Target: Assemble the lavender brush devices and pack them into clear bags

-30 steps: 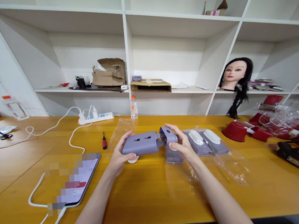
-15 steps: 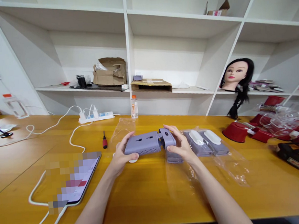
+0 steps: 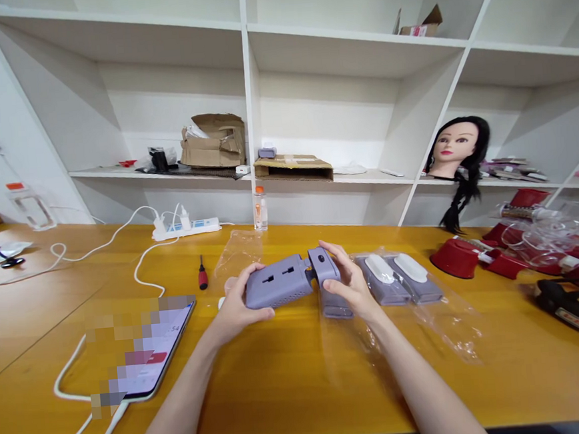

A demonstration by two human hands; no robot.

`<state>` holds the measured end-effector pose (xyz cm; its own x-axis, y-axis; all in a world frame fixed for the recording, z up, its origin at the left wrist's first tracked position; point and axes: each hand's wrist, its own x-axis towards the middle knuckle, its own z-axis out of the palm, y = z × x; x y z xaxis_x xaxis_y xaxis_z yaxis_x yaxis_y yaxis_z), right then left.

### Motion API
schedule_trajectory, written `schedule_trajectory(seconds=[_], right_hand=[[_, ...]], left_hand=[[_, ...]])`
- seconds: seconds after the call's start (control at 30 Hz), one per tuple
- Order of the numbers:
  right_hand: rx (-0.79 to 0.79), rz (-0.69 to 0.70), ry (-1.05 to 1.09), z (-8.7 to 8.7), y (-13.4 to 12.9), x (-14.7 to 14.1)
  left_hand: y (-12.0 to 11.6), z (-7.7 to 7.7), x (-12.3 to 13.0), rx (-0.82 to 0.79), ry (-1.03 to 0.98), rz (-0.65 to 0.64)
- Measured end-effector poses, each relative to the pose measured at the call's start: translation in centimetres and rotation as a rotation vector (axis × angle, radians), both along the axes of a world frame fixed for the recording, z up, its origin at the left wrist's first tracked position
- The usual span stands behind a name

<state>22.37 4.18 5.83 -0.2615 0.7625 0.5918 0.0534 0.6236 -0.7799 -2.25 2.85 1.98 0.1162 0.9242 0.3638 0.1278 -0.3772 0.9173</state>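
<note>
Left hand (image 3: 241, 304) clamps our purple slotted box (image 3: 278, 281), matte, perforated side; right hand (image 3: 347, 280) pinches its rounded end cap (image 3: 324, 266), thumb opposite fingers.

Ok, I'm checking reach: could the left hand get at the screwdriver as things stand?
Likely yes, if the left hand lets go of the purple casing; the screwdriver lies close by, with nothing upright between.

The left hand (image 3: 241, 301) grips a purple slotted casing (image 3: 279, 281); the right hand (image 3: 350, 279) pinches its purple end cap (image 3: 324, 265), partly parted from it. A red-handled screwdriver (image 3: 202, 276) lies beyond and left of the left hand.
</note>
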Motion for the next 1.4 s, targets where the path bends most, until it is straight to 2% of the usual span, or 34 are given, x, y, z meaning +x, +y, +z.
schedule_trajectory(seconds=[0.13,0.23,0.37,0.57,0.73,0.9,0.97,1.07,1.23,1.4], right_hand=[[-0.042,-0.005,0.037,-0.6,0.1,-0.4],[-0.123,-0.042,0.163,-1.2,0.3,-1.2],[-0.182,-0.133,0.313,-1.8,0.4,-2.1],[-0.196,-0.149,0.350,-1.9,0.4,-2.2],[-0.139,-0.185,0.225,-1.6,-0.2,-2.5],[-0.142,-0.323,0.036,-1.4,-0.4,-2.8],[-0.159,-0.346,0.014,-1.5,-0.2,-2.8],[-0.215,-0.284,-0.011,-1.8,0.0,-2.8],[-0.410,-0.055,0.043,-2.1,-0.3,-3.4],[-0.413,0.084,0.153,-2.8,-0.1,-3.5]], left_hand=[[-0.3,0.0,0.7,0.051,0.127,-0.028],[-0.3,-0.2,1.4,0.090,0.196,-0.060],[-0.3,-0.5,1.9,0.132,0.254,-0.033],[-0.1,-0.7,1.9,0.138,0.297,-0.006],[-0.2,-1.2,2.4,0.141,0.336,0.019],[-0.5,-1.6,2.8,0.105,0.361,0.084],[-0.4,-1.5,2.7,0.094,0.386,0.045],[-0.1,-1.2,2.4,0.039,0.348,-0.089],[0.1,-0.6,1.7,-0.195,0.217,-0.267],[-0.4,-0.2,1.3,-0.423,0.113,-0.397]])
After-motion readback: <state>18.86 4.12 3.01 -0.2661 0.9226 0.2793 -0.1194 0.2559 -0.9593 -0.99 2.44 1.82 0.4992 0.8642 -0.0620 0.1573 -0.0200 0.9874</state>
